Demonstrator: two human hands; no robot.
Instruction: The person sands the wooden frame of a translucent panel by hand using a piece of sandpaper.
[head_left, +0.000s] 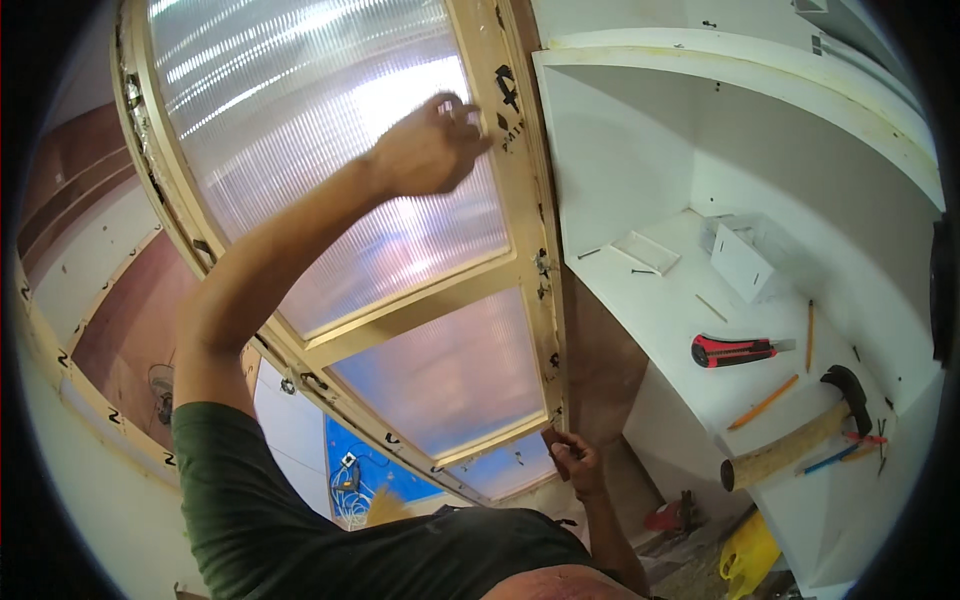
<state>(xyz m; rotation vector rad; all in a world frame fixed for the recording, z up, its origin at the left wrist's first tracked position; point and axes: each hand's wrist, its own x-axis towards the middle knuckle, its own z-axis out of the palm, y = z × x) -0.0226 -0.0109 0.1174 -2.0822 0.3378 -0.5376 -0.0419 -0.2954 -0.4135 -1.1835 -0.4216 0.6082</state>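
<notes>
A pale wooden door frame (420,320) with ribbed translucent panels (320,130) stands in front of me. My left hand (430,148) is raised over the upper panel, its curled fingers at the frame's right upright; whatever they hold, if anything, is hidden. Lower down, my right hand (580,464) is closed, thumb against fingers, on a small flat reddish-brown piece (556,452). That piece lies against the upright's right edge near the lower corner; I cannot make out its exact kind. Black handwritten marks and dark patches run along the upright.
On the white cabinet shelf (670,310) at the right lie a red-and-black utility knife (735,350), a hammer (800,440), pencils (763,402), screws and a clear box (745,258). A yellow bag (748,556) is below. Tangled cable (355,495) lies on blue at lower left.
</notes>
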